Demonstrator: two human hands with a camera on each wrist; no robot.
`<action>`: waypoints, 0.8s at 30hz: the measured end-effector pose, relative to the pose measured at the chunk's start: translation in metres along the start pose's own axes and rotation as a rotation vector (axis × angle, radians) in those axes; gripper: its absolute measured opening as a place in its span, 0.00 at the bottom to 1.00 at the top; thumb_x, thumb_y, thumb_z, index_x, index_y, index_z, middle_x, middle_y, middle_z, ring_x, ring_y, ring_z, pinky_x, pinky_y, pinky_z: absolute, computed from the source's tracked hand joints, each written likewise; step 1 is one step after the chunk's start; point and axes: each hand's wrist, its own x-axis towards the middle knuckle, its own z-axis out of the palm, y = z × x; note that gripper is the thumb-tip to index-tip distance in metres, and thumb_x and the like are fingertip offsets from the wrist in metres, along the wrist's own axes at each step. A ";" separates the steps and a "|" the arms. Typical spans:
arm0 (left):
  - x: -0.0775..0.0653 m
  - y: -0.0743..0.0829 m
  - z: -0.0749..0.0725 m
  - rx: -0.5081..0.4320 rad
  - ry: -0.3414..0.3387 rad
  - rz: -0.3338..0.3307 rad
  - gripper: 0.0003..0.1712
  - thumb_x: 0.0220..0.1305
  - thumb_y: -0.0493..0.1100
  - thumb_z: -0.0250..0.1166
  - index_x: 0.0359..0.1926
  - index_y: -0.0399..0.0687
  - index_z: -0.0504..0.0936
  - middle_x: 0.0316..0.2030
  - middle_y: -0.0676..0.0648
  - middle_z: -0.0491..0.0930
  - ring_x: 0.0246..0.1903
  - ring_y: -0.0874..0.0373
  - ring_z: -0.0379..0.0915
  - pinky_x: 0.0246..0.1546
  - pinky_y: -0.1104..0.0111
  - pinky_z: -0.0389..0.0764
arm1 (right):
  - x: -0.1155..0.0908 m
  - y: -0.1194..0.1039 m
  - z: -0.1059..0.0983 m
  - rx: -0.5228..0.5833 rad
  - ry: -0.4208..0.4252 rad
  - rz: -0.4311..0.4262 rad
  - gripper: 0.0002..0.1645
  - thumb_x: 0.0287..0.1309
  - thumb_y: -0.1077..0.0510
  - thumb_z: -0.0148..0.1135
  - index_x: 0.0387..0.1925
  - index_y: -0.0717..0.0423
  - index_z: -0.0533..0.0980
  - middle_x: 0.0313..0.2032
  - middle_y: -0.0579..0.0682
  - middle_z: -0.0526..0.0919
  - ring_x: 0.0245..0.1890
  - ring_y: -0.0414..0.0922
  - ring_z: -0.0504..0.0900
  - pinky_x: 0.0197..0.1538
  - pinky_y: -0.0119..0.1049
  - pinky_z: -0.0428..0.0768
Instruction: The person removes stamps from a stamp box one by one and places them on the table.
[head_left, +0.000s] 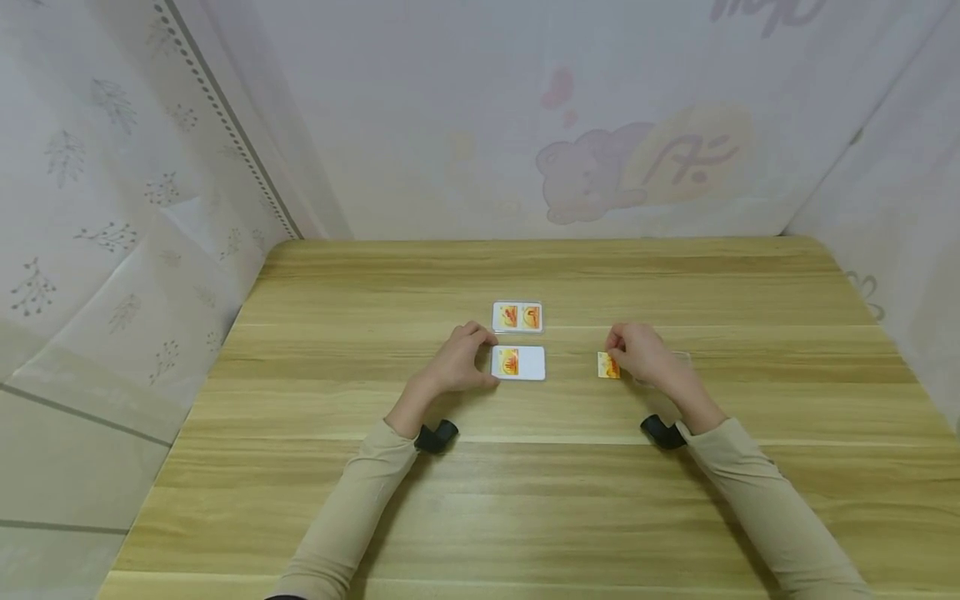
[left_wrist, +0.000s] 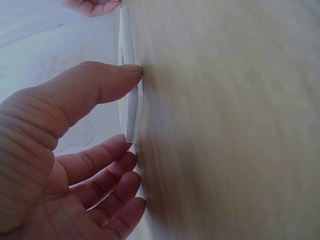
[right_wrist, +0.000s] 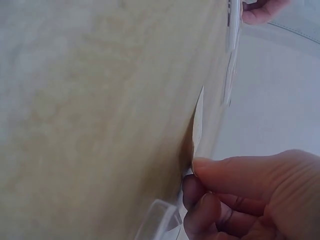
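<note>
My left hand [head_left: 459, 363] holds the left end of a flat white card in a clear case [head_left: 532, 364], which lies on the table. An orange-and-yellow picture covers the card's left half; its right half is plain white. In the left wrist view the thumb [left_wrist: 112, 82] presses on the case's edge and the index fingertip meets its corner. Off to the right, my right hand [head_left: 647, 354] pinches a small square picture piece [head_left: 607, 366] printed in orange and yellow. Seen from the right wrist, this thin piece [right_wrist: 198, 122] stands tilted at the thumb tip, above the table.
Just beyond the held case lies a similar clear case [head_left: 519, 330] with two orange pictures side by side. A clear plastic piece [right_wrist: 156, 220] lies beside my right hand, partly hidden by it in the head view. Patterned curtains surround the wooden table [head_left: 525, 500].
</note>
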 end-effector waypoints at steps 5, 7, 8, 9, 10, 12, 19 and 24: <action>0.000 0.000 0.000 0.001 0.006 0.006 0.31 0.43 0.40 0.76 0.49 0.34 0.75 0.49 0.40 0.71 0.50 0.46 0.63 0.54 0.58 0.67 | 0.001 -0.001 0.000 -0.042 0.011 -0.009 0.04 0.54 0.72 0.56 0.27 0.65 0.73 0.21 0.52 0.75 0.21 0.44 0.71 0.26 0.34 0.71; 0.000 0.000 0.000 0.003 0.010 0.010 0.31 0.43 0.40 0.76 0.49 0.34 0.75 0.49 0.40 0.71 0.49 0.46 0.63 0.53 0.58 0.68 | 0.001 -0.001 0.000 -0.056 0.017 -0.010 0.04 0.53 0.72 0.56 0.27 0.65 0.73 0.21 0.52 0.74 0.21 0.44 0.70 0.26 0.35 0.71; 0.000 0.000 0.000 0.002 0.010 0.009 0.31 0.43 0.40 0.76 0.49 0.34 0.75 0.49 0.40 0.71 0.49 0.46 0.63 0.53 0.58 0.68 | 0.001 -0.001 0.000 -0.061 0.019 -0.006 0.04 0.53 0.72 0.56 0.26 0.64 0.73 0.21 0.52 0.74 0.21 0.44 0.70 0.26 0.35 0.71; 0.000 0.000 0.000 0.000 0.007 0.007 0.31 0.43 0.40 0.76 0.49 0.34 0.75 0.49 0.40 0.71 0.49 0.47 0.63 0.53 0.58 0.68 | 0.001 -0.001 0.000 -0.064 0.022 -0.006 0.04 0.53 0.72 0.56 0.26 0.64 0.72 0.21 0.51 0.74 0.21 0.44 0.70 0.26 0.35 0.70; 0.000 0.000 0.000 0.000 0.005 0.004 0.31 0.43 0.40 0.76 0.49 0.34 0.75 0.49 0.40 0.71 0.49 0.47 0.63 0.53 0.58 0.68 | 0.001 -0.001 0.000 -0.067 0.027 -0.007 0.04 0.53 0.72 0.56 0.26 0.64 0.72 0.20 0.51 0.73 0.21 0.44 0.70 0.26 0.35 0.70; 0.001 0.000 0.000 -0.001 0.000 0.000 0.31 0.43 0.40 0.76 0.49 0.34 0.75 0.49 0.40 0.71 0.49 0.47 0.63 0.54 0.58 0.67 | 0.001 -0.001 0.000 -0.066 0.033 -0.010 0.04 0.53 0.72 0.56 0.26 0.64 0.72 0.21 0.51 0.73 0.21 0.44 0.70 0.26 0.35 0.70; 0.000 0.000 0.000 0.000 0.009 0.013 0.31 0.42 0.40 0.76 0.49 0.34 0.75 0.48 0.41 0.71 0.49 0.47 0.63 0.53 0.58 0.68 | -0.001 -0.002 -0.001 -0.033 0.063 -0.034 0.02 0.55 0.71 0.56 0.28 0.66 0.73 0.24 0.53 0.77 0.24 0.45 0.73 0.28 0.37 0.73; 0.000 -0.001 0.001 -0.004 0.011 0.013 0.31 0.42 0.39 0.76 0.49 0.34 0.75 0.48 0.40 0.71 0.49 0.46 0.63 0.53 0.58 0.68 | -0.002 -0.009 -0.002 -0.013 0.062 -0.045 0.02 0.55 0.69 0.59 0.31 0.66 0.74 0.26 0.54 0.77 0.27 0.46 0.75 0.30 0.38 0.75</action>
